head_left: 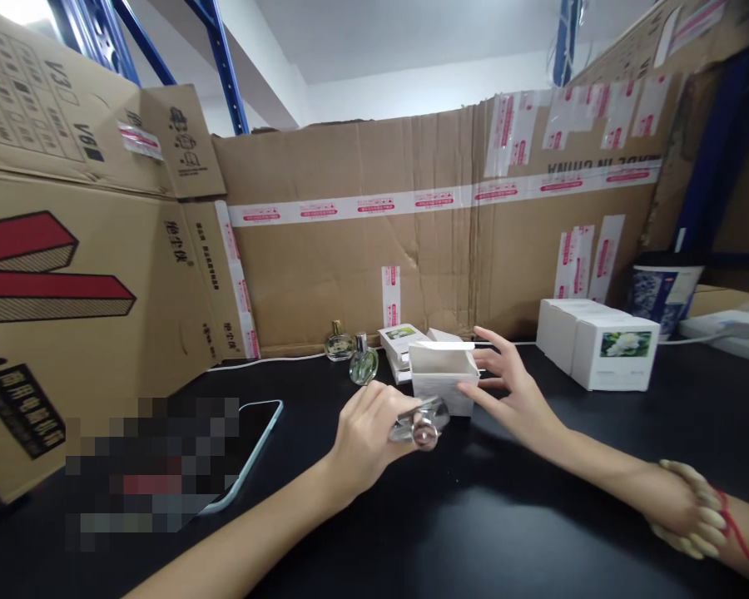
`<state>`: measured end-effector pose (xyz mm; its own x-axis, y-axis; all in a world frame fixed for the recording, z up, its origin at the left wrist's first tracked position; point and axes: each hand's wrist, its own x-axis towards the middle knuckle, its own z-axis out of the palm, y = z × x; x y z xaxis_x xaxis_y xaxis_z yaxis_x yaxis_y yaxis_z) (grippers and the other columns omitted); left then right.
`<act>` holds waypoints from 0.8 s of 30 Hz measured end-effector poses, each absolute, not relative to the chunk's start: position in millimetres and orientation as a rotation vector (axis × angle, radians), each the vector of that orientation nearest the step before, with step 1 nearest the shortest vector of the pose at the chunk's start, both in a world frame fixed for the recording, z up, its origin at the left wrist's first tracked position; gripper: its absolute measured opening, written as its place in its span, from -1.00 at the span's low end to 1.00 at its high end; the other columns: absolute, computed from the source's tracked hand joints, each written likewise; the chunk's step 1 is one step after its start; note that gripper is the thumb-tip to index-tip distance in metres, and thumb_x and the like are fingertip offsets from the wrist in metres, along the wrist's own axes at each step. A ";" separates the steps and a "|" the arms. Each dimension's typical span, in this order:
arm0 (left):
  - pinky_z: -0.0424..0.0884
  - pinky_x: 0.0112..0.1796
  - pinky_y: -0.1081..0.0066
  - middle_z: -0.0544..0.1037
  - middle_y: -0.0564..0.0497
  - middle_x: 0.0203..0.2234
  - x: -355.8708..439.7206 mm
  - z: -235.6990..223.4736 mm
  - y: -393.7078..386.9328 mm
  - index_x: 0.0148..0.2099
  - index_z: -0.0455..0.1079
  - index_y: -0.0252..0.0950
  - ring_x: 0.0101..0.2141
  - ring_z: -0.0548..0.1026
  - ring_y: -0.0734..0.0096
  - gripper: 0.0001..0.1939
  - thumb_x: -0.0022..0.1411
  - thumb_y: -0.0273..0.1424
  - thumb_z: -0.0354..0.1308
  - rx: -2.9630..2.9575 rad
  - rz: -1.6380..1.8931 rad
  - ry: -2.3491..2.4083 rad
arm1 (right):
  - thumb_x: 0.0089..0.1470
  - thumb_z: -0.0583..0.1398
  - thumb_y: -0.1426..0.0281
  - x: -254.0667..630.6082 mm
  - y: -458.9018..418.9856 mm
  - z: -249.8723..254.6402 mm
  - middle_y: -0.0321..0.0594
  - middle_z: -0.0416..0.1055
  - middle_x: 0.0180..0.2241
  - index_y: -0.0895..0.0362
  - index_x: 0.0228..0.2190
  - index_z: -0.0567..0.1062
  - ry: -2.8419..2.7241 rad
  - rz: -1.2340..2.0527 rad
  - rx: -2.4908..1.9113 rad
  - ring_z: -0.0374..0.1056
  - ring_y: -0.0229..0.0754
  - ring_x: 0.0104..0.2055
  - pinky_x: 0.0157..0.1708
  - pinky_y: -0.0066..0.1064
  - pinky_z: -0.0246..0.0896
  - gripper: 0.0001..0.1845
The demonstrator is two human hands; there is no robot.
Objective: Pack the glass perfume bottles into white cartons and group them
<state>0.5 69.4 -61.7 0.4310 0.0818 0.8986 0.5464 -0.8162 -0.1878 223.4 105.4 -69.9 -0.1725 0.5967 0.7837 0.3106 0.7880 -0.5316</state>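
My left hand (371, 424) is closed around a small glass perfume bottle (403, 430), whose round silvery top points toward me. Just beyond it stands a white box (437, 384) with its top open and a flap raised. At the box's right side is my right hand (505, 383), thumb across the front and fingers spread along the side and back, seeming to steady it. Two more perfume bottles stand behind my left hand: one with a silver top (363, 364), one with a gold-toned top (338, 343). The inside of the box is mostly hidden.
Small white cartons (403, 334) lie behind the open box. Larger white boxes with a flower picture (617, 366) stand at the right, near a patterned cup (665, 291). A phone (259, 424) lies on the left. Cardboard walls (330, 274) enclose the black table (512, 532).
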 end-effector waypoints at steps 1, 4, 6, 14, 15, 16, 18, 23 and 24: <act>0.27 -0.35 0.46 0.48 0.02 -0.38 -0.9 -60.2 68.6 -0.14 0.28 -0.34 -0.38 0.32 0.46 -0.78 0.20 -0.36 0.17 -2.187 -1.332 -0.453 | 0.08 0.21 0.23 222.8 103.8 -70.0 -0.12 0.35 -0.16 0.08 0.16 0.01 -1.799 0.287 -0.699 0.35 -0.18 -0.12 -0.29 -0.39 0.46 -0.29; 0.26 -0.34 0.43 0.51 -0.03 -0.29 -3.2 -56.0 65.3 -0.10 0.29 -0.32 -0.35 0.32 0.42 -0.86 0.29 -0.41 0.05 -2.047 -1.214 -0.345 | 0.13 0.17 0.30 221.2 97.0 -70.0 -0.12 0.34 -0.14 0.06 0.19 -0.03 -1.883 0.272 -0.652 0.33 -0.18 -0.06 -0.29 -0.42 0.47 -0.31; 0.25 -0.34 0.43 0.51 -0.02 -0.26 -2.9 -54.2 62.2 -0.13 0.31 -0.27 -0.36 0.30 0.40 -0.89 0.27 -0.42 0.08 -1.980 -1.173 -0.328 | 0.17 0.13 0.36 220.5 92.3 -69.9 -0.11 0.31 -0.06 0.01 0.21 -0.08 -1.950 0.272 -0.593 0.29 -0.18 0.01 -0.25 -0.44 0.46 -0.32; 0.27 -0.29 0.38 0.50 -0.07 -0.22 1.2 -59.9 57.7 -0.07 0.27 -0.28 -0.30 0.36 0.36 -0.83 0.27 -0.46 0.05 -2.009 -1.256 -0.426 | 0.16 0.06 0.58 220.5 90.4 -72.0 -0.07 0.19 0.05 -0.01 -0.01 0.04 -1.975 0.191 -0.329 0.18 -0.15 0.13 -0.22 -0.37 0.41 -0.56; 0.27 -0.28 0.38 0.49 -0.08 -0.21 1.6 -60.7 57.9 -0.07 0.26 -0.30 -0.29 0.36 0.36 -0.82 0.26 -0.47 0.05 -2.019 -1.285 -0.440 | 0.16 0.06 0.59 220.5 90.3 -72.3 -0.08 0.19 0.05 -0.01 -0.03 0.04 -1.989 0.190 -0.321 0.18 -0.15 0.12 -0.22 -0.38 0.41 -0.57; 0.27 -0.28 0.38 0.49 -0.08 -0.21 2.1 -61.3 57.9 -0.07 0.26 -0.31 -0.28 0.36 0.36 -0.81 0.25 -0.48 0.07 -2.026 -1.311 -0.452 | 0.15 0.07 0.59 220.5 89.9 -72.5 -0.08 0.20 0.04 0.00 -0.04 0.04 -2.006 0.190 -0.320 0.19 -0.17 0.11 -0.21 -0.38 0.41 -0.57; 0.28 -0.28 0.39 0.47 -0.07 -0.21 2.9 -61.7 57.2 -0.07 0.27 -0.30 -0.28 0.35 0.37 -0.78 0.22 -0.52 0.10 -2.042 -1.350 -0.492 | 0.15 0.09 0.57 219.9 88.1 -72.7 -0.08 0.22 0.00 0.01 -0.03 0.04 -2.035 0.180 -0.322 0.23 -0.20 0.07 -0.18 -0.40 0.40 -0.56; 0.32 -0.26 0.46 0.38 -0.01 -0.27 5.3 -60.0 54.9 -0.07 0.29 -0.26 -0.28 0.34 0.47 -0.77 0.22 -0.55 0.08 -2.106 -1.405 -0.637 | 0.16 0.10 0.52 218.2 84.8 -73.8 -0.09 0.28 -0.06 0.02 0.02 0.05 -2.031 0.147 -0.341 0.28 -0.18 0.04 -0.19 -0.42 0.42 -0.54; 0.34 -0.25 0.46 0.36 -0.01 -0.26 5.9 -59.9 55.1 -0.07 0.29 -0.25 -0.27 0.35 0.47 -0.77 0.22 -0.55 0.09 -2.105 -1.423 -0.663 | 0.15 0.11 0.51 218.1 85.0 -74.1 -0.10 0.27 -0.06 0.02 0.02 0.05 -2.029 0.142 -0.344 0.29 -0.17 0.04 -0.20 -0.42 0.43 -0.54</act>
<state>5.9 55.1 -59.9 0.3318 0.1115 0.9367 0.6460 -0.7505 -0.1395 218.1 85.0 -74.1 -0.4311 0.3024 0.8501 0.1809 0.9520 -0.2469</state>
